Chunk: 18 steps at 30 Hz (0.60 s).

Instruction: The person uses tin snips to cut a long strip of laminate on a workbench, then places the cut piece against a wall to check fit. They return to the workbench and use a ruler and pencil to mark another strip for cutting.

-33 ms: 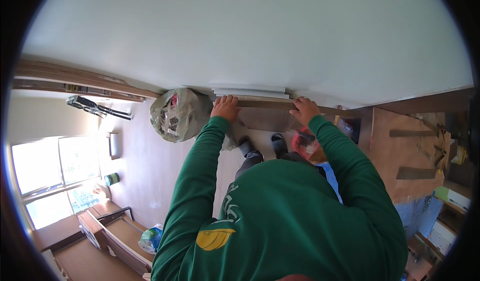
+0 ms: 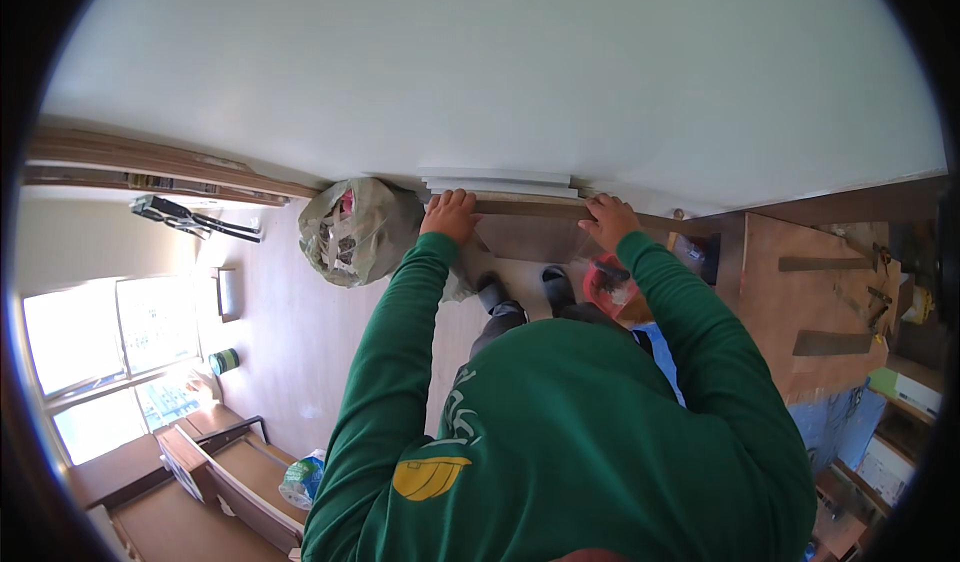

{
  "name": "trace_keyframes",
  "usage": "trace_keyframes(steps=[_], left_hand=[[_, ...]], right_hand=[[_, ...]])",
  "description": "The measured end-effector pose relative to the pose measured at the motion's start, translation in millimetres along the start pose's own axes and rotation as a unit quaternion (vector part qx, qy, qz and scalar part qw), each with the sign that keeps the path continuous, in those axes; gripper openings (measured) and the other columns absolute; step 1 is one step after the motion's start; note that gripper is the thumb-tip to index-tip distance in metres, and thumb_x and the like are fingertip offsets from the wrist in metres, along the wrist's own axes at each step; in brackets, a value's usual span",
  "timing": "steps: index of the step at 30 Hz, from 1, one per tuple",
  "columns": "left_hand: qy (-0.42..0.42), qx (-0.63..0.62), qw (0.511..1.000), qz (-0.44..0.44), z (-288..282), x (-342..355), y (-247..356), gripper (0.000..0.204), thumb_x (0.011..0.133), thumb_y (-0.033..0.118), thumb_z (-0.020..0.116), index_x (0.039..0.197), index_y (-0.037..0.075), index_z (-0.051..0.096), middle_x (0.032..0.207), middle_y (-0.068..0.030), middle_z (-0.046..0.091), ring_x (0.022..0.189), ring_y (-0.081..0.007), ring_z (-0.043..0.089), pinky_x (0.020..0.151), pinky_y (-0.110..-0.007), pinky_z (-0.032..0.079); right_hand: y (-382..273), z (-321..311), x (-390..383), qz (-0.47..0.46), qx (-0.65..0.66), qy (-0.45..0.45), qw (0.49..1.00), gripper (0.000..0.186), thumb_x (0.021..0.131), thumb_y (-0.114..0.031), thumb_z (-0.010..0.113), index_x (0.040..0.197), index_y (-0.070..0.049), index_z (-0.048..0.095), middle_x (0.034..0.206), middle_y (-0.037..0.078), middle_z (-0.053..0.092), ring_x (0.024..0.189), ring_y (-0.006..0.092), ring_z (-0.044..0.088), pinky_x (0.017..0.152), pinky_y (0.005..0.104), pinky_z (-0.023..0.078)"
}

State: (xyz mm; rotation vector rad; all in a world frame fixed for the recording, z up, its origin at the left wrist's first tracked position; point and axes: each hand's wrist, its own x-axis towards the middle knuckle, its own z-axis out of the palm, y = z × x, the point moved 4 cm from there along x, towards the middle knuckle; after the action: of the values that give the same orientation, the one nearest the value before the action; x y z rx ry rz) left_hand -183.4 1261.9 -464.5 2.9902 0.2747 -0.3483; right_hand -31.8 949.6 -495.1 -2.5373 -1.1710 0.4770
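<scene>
My left hand (image 2: pixel 450 216) and my right hand (image 2: pixel 610 222) grip the top edge of a wooden board (image 2: pixel 525 232) standing upright at the foot of a pale wall (image 2: pixel 500 72), their fingers curled over it at either end. White strips (image 2: pixel 497 179) lie along the wall just behind the board. A bulky plastic bag (image 2: pixel 355 232) sits left of my left hand, and a red container (image 2: pixel 605 290) with things in it is below my right hand. My slippered feet (image 2: pixel 523 287) stand beneath the board.
Long wooden pieces (image 2: pixel 170 162) run along the wall at left, near a black folded object (image 2: pixel 190 217). A green can (image 2: pixel 225 359) and wooden furniture (image 2: pixel 230 482) stand toward the window (image 2: pixel 85 332). A brown panel (image 2: pixel 775 302) with dark strips and cluttered shelving (image 2: pixel 890 442) are at right.
</scene>
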Motion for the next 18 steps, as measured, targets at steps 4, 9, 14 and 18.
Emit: trace_keyframes(steps=[4, 9, 14, 18], left_hand=[[0.032, -0.026, 0.998, 0.037, 9.2, 8.1, -10.8, 0.055, 0.099, 0.039, 0.065, 0.146, 0.011, 0.055, 0.145, -0.0104, 0.056, 0.137, -0.0299, 0.05, 0.117, -0.049, 0.038], [0.058, -0.019, 0.997, 0.045, 26.6, 8.5, -17.7, 0.056, 0.099, 0.039, 0.064, 0.147, 0.012, 0.055, 0.147, -0.0121, 0.054, 0.142, -0.0315, 0.047, 0.12, -0.05, 0.035], [0.044, -0.047, 0.997, 0.037, 26.5, 6.4, -16.2, 0.055, 0.099, 0.039, 0.064, 0.146, 0.012, 0.056, 0.145, -0.0127, 0.056, 0.14, -0.0323, 0.048, 0.119, -0.05, 0.036], [0.051, -0.045, 0.997, 0.033, 26.5, 0.7, -14.9, 0.054, 0.098, 0.039, 0.066, 0.145, 0.013, 0.058, 0.139, -0.01, 0.06, 0.135, -0.0305, 0.053, 0.115, -0.048, 0.042]], right_hand=[[-4.7, 2.6, -7.2, 0.005, -0.01, 0.035, 0.999, 0.055, 0.097, -0.041, 0.068, 0.138, -0.006, 0.061, 0.134, 0.015, 0.06, 0.12, 0.037, 0.059, 0.099, 0.0502, 0.05], [-2.0, 6.0, -9.4, -0.018, -0.02, 0.046, 0.999, 0.056, 0.097, -0.038, 0.068, 0.141, -0.004, 0.06, 0.138, 0.017, 0.058, 0.118, 0.0383, 0.059, 0.1, 0.0495, 0.05], [-2.4, 3.5, -12.6, -0.021, -0.007, 0.044, 0.999, 0.056, 0.097, -0.036, 0.068, 0.143, -0.006, 0.059, 0.14, 0.017, 0.058, 0.118, 0.0381, 0.059, 0.101, 0.0495, 0.05], [-2.5, 5.1, -15.5, -0.04, 0.002, 0.053, 0.998, 0.056, 0.095, -0.033, 0.069, 0.142, -0.006, 0.06, 0.133, 0.017, 0.061, 0.114, 0.0379, 0.06, 0.099, 0.0495, 0.051]])
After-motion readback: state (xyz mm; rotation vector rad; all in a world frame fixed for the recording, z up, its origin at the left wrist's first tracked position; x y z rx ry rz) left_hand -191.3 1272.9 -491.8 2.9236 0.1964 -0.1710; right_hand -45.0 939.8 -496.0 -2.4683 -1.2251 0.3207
